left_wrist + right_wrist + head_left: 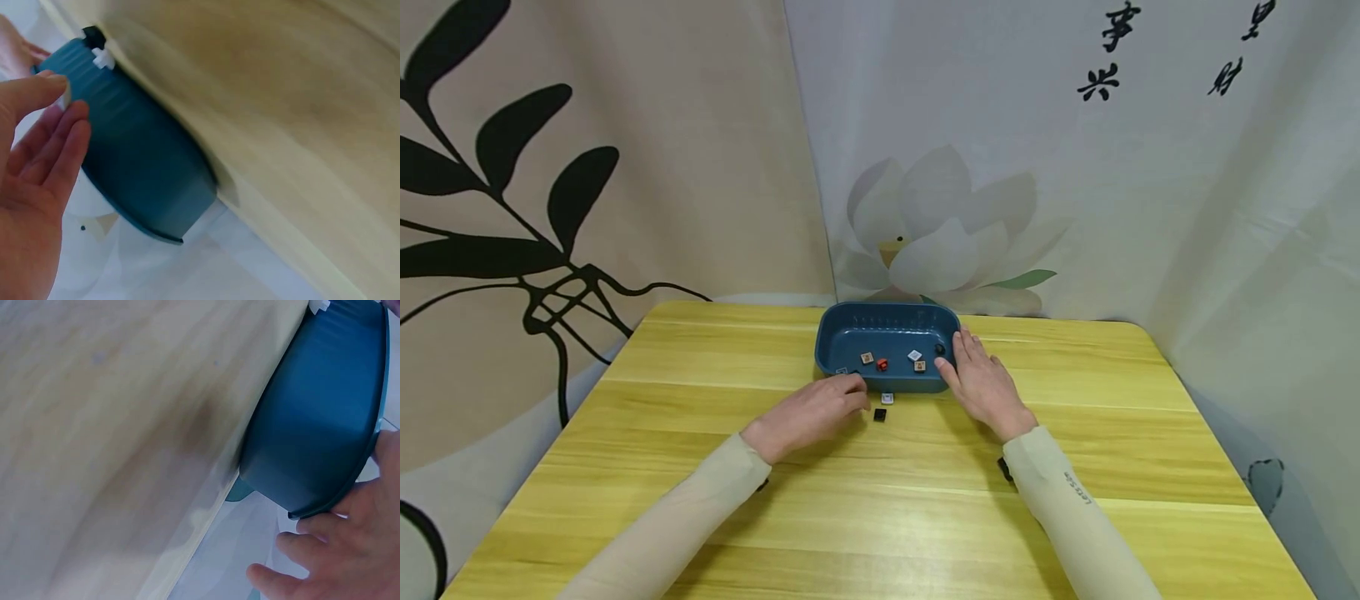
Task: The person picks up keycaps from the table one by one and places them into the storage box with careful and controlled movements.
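A dark blue rectangular tray (850, 312) stands near the far table edge, with several small block-like pieces inside, among them a red piece (882, 364) and a white piece (914, 356). My left hand (812, 412) is at the tray's near left side. Between its thumb and fingertips, the left wrist view shows it pinching a small pale piece (66, 97), mostly hidden by the fingers. My right hand (988, 387) rests with extended fingers against the tray's right rim, its thumb at the near right corner.
In front of the tray, a small white piece (887, 399) and a small black piece (880, 415) lie on the wooden table (880, 517). Behind the table hangs a printed curtain (715, 167).
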Demonstrator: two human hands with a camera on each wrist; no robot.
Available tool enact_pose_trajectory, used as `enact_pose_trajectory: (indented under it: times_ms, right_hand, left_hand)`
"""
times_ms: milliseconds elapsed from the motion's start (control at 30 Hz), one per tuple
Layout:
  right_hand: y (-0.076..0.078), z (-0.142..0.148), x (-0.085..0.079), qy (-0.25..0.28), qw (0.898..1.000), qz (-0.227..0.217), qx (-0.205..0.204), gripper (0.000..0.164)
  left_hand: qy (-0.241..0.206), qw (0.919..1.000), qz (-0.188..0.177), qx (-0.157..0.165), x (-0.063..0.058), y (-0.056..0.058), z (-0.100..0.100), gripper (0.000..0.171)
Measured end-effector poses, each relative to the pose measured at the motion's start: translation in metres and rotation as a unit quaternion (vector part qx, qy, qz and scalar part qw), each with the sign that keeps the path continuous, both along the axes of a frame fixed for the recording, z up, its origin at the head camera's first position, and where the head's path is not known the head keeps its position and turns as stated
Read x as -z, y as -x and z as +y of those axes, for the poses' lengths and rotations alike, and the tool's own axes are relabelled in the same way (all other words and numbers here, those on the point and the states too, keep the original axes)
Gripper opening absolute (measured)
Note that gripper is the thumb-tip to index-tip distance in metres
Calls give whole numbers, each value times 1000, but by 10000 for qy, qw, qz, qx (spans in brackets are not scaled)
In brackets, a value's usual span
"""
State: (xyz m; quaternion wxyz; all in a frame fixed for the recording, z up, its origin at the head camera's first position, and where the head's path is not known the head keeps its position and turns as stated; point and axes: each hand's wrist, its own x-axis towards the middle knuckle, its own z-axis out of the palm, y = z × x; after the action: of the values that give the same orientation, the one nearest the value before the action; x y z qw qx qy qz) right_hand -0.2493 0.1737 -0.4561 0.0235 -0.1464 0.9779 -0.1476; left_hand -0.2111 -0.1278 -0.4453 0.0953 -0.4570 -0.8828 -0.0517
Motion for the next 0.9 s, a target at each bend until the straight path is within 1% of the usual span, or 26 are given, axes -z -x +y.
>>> enact_pose_trajectory:
  times_ms: [100,233,400,500,600,767,900]
  right_hand:
    - [0,1,0,-4,10000,23,2,77]
    - [0,1,0,-22,10000,44,-5,77]
    - [0,2,0,-38,10000,17,-14,78]
    - [0,2,0,-11,10000,5,0,79]
    - [-1,2,0,5,10000,14,-4,78]
    - [0,2,1,-18,10000,-13,0,78]
    - [-1,2,1,2,10000,-9,6,78]
  left_hand:
    - [-361,9993,131,-16,-7,0,2,20]
    - [-883,9958,183,-173,-14,2,5,23]
    - [-1229,9902,443,-495,-19,9,10,26]
    - [-1272,9876,594,-710,-21,15,15,27]
    - [-1229,9859,647,-928,-23,21,19,22]
    - [-1054,9843,568,-1294,-24,30,24,19]
    - [-1031,9829,457,-1453,-23,36,26,21]
